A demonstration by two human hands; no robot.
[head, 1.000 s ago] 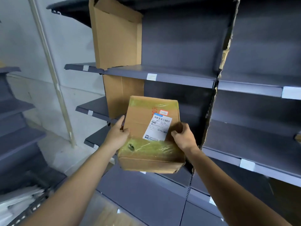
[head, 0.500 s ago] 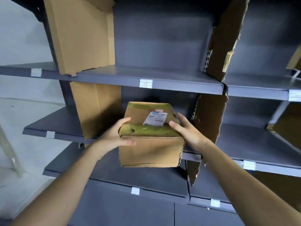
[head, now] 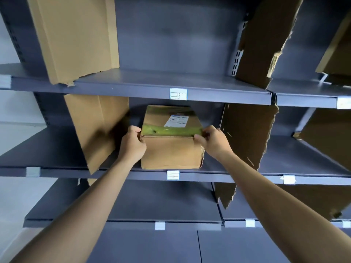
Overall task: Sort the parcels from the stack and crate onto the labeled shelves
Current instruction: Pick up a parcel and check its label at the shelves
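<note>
A brown cardboard parcel [head: 171, 149] with yellow-green tape and a white shipping label on top rests on the grey middle shelf [head: 218, 176], between two cardboard dividers. My left hand [head: 133, 145] grips its front left top corner with curled fingers. At the front right top corner my right hand [head: 213, 142] holds it the same way. A white label [head: 173, 175] sits on the shelf edge just below the parcel. The shelf above [head: 133, 90] carries a label [head: 178, 94] with a handwritten number.
Cardboard dividers stand left [head: 98, 130] and right [head: 247, 133] of the parcel's bay. More dividers [head: 76, 37] split the upper shelf. Lower grey shelves [head: 133, 223] with small white tags run below my arms. A pale wall shows at the far left.
The parcel moved forward from mid-air onto the middle shelf between the dividers. Both hands slid to its front top corners. My view came closer to the shelves.
</note>
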